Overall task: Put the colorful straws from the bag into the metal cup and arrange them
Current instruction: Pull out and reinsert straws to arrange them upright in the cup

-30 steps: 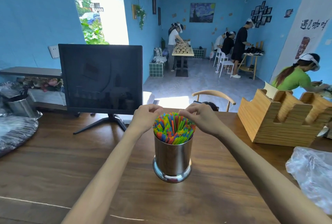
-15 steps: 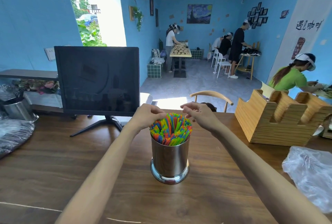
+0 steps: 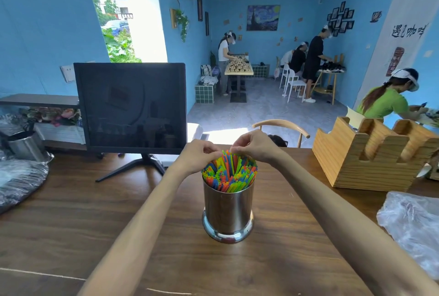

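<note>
Head view: left hand [image 3: 198, 156] and right hand [image 3: 255, 144], fingers curled, both pinch tips of straws [image 3: 229, 172] at the far rim of the cup [image 3: 228, 210]. Cup is shiny steel, cylindrical, flared base, upright on the wood-grain table [image 3: 71, 212] below both hands. Crinkled clear bag [image 3: 413, 222] lies right of the right arm. Wall banner script too blurred to read.

The straws [image 3: 230, 172] mix orange, green, blue and yellow above a shiny silver metal cup [image 3: 228, 210]. The tabletop [image 3: 71, 212] is dark brown wood grain, the monitor [image 3: 133, 108] black, the walls [image 3: 42, 34] bright blue. The slotted holder [image 3: 370, 160] is pale striped wood, the bag [image 3: 413, 224] clear.
</note>
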Demonstrator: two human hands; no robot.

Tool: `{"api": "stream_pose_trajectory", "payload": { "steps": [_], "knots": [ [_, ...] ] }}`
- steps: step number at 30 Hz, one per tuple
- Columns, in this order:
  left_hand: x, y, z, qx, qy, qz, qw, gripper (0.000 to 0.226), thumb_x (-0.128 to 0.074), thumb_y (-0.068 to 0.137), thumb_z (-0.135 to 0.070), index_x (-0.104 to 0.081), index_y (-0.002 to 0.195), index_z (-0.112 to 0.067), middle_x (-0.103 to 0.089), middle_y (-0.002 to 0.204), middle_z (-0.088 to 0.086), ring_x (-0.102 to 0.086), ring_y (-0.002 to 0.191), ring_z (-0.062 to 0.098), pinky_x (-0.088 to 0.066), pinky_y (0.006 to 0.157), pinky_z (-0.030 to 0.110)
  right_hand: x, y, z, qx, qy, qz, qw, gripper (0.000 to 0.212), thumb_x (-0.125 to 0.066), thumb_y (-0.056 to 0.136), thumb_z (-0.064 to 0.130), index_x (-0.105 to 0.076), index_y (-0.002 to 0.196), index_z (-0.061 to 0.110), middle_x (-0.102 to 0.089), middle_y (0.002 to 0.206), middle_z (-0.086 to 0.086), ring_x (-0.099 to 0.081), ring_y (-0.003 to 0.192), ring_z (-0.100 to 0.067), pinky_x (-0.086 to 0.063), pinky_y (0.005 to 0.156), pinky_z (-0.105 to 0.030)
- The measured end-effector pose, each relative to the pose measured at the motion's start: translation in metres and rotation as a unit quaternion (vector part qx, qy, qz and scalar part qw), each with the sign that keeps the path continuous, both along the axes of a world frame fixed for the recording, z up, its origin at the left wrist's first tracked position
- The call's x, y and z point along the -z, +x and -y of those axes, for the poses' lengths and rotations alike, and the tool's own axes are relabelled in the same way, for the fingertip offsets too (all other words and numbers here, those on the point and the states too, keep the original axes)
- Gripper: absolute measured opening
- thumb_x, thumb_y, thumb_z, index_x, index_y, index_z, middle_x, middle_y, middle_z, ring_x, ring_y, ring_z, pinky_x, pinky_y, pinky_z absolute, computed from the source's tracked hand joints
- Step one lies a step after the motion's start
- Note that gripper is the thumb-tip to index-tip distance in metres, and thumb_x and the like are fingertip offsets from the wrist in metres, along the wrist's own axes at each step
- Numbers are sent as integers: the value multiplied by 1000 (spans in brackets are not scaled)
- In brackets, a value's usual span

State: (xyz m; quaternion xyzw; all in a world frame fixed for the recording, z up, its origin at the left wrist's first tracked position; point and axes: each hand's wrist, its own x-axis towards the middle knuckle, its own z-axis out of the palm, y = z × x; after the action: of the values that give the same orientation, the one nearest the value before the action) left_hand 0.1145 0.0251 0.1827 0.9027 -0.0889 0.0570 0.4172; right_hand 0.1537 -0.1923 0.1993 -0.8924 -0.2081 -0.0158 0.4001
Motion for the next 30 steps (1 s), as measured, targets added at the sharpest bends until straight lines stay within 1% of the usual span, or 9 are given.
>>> {"api": "stream_pose_trajectory", "payload": {
  "steps": [4,7,10,14,18,21,23,25,30],
  "knots": [
    [-2,-3,1,-7,-1,11,1000,14,-71,94,-36,-68,108,-34,-66,97,-15,-65,93,7,-50,66,17,-10,-5,4,-6,39,47,998,12,-83,85,26,-82,87,14,-78,83,2,-72,80,-7,-58,74,-22],
    [-7,-7,9,-21,-35,49,998,29,-70,93,-36,-63,121,-40,-63,112,-13,-61,101,6,-52,79,24,-25,-12,6,-10,61,89,994,10,-82,87,23,-82,90,14,-77,81,5,-67,75,-1,-48,69,-13],
    [-15,-10,20,16,-75,86,993,25,-66,97,-34,-63,119,-45,-61,120,-15,-56,112,5,-46,92,25,-48,-24,3,-9,56,161,985,11,-80,89,21,-82,96,13,-77,87,5,-64,72,6,-42,67,-12],
    [-26,-14,33,103,-112,54,987,25,-57,104,-37,-69,126,-33,-68,122,-16,-60,117,1,-44,104,28,-87,-44,-3,1,104,279,955,12,-78,90,22,-81,98,14,-77,88,5,-67,74,-1,-54,70,-26],
    [-30,-20,37,139,-155,36,977,21,-50,107,-33,-71,104,-31,-76,93,-19,-70,94,-1,-49,83,9,-117,-56,-1,27,197,339,920,10,-78,90,21,-79,100,19,-77,86,7,-73,81,-14,-60,79,-30],
    [-32,-21,29,130,-218,25,967,24,-52,107,-29,-71,95,-22,-66,71,-9,-63,67,7,-51,67,15,-118,-50,11,56,270,336,901,7,-78,91,20,-77,98,22,-74,81,14,-70,71,-5,-58,72,-23],
    [-36,-19,17,85,-272,32,958,23,-59,104,-30,-77,90,-23,-58,67,-7,-51,58,8,-45,55,18,-107,-43,23,75,321,288,899,4,-77,91,19,-78,95,18,-74,76,6,-69,66,-8,-59,68,-27],
    [-40,-17,2,30,-340,38,939,15,-73,92,-32,-81,84,-22,-64,67,-5,-45,52,5,-38,46,15,-86,-39,34,83,349,227,905,1,-78,91,18,-78,92,19,-75,72,1,-70,66,-15,-60,69,-29],
    [-51,-15,-18,-24,-496,36,867,20,-85,66,-37,-82,73,-18,-72,71,-2,-51,52,2,-42,46,15,-31,-42,30,51,324,100,939,7,-80,86,13,-77,86,20,-77,70,-1,-74,64,-14,-59,65,-24]
  ]
}}
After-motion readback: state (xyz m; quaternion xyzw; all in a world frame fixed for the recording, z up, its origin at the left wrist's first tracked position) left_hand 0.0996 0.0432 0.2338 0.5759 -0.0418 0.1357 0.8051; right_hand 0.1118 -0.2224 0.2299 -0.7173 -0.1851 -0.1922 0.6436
